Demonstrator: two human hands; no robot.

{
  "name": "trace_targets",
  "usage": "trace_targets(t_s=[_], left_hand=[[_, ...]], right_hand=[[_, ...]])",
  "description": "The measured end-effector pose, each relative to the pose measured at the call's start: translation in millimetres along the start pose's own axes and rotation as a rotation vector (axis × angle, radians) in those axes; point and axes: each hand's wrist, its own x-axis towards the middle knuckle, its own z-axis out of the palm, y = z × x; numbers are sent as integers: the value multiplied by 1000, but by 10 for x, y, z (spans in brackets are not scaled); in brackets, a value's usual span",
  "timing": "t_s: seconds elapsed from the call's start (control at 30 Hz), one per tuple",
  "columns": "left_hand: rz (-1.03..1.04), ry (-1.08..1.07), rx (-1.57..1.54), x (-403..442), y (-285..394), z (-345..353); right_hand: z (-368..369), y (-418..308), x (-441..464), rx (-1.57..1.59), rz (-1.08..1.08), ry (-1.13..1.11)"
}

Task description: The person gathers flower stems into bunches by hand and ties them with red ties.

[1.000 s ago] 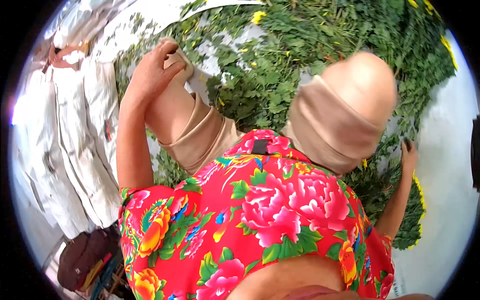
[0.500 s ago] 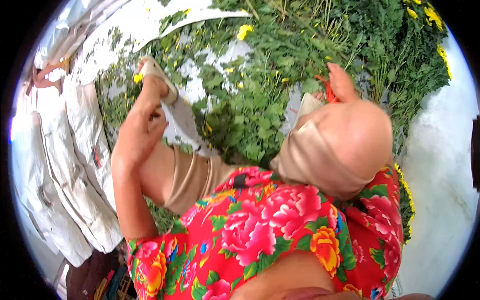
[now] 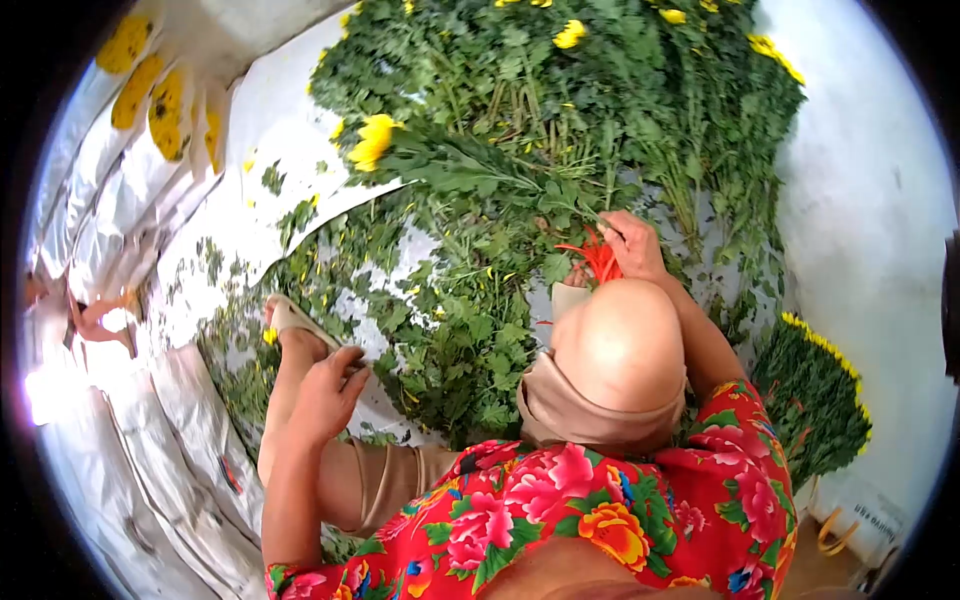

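Note:
A yellow chrysanthemum (image 3: 372,142) on a long leafy stem stretches to the left from my right hand (image 3: 632,245), which is closed on the lower end of its stem. Just below those fingers is a bunch of orange-red strips (image 3: 600,260), by my right foot and knee. My left hand (image 3: 332,392) is beside my left shin, its fingers curled together, with nothing visible in them. Stripped green leaves (image 3: 490,370) lie heaped on the floor between my legs.
A large pile of yellow chrysanthemums (image 3: 560,90) lies ahead, stems toward me. At right, a flower bundle (image 3: 815,400) leans by the pale wall (image 3: 870,250). Wrapped white bundles (image 3: 150,440) line the left side, some with yellow flower heads (image 3: 170,115). A bag (image 3: 850,525) stands at lower right.
My right hand, empty and spread before, now grips a chrysanthemum stem. My left hand remains by my left leg. The view has shifted to show more of the flower pile and wrapped bundles.

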Motion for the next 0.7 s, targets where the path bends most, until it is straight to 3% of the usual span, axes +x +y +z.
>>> trace_targets(t_s=[0.07,0.13,0.2,0.27,0.3,0.37,0.4,0.47,0.53,0.57,0.63,0.7], left_hand=[[11,-79,-365,330,156,321],[222,-71,-444,725,434,617],[467,25,-898,1087,986,868],[301,93,-1233,1402,1417,992],[298,82,-1224,1524,1515,1006],[4,78,-1876,1705,1618,1006],[-1,75,-1869,1762,1552,1035],[-115,85,-1850,1922,1256,1152],[-151,110,-1854,2008,1095,1259],[-207,111,-1835,2023,1078,1303],[-299,103,-1802,2095,1080,1404],[-337,59,-1761,2177,1137,1516]], right_hand=[[-267,-208,-144,45,2,60],[-405,-419,-120,22,-44,61],[-442,-523,-106,22,-93,85],[-423,-582,-151,232,-125,-82],[-425,-531,-164,238,-114,-75],[-441,-407,-169,417,-48,-548],[-456,-308,-155,423,-44,-544],[-552,33,-39,132,96,-479],[-674,782,179,32,240,-107],[-873,997,415,-131,493,-113],[-982,1900,730,-347,633,45],[-989,2346,1040,-510,729,138]])
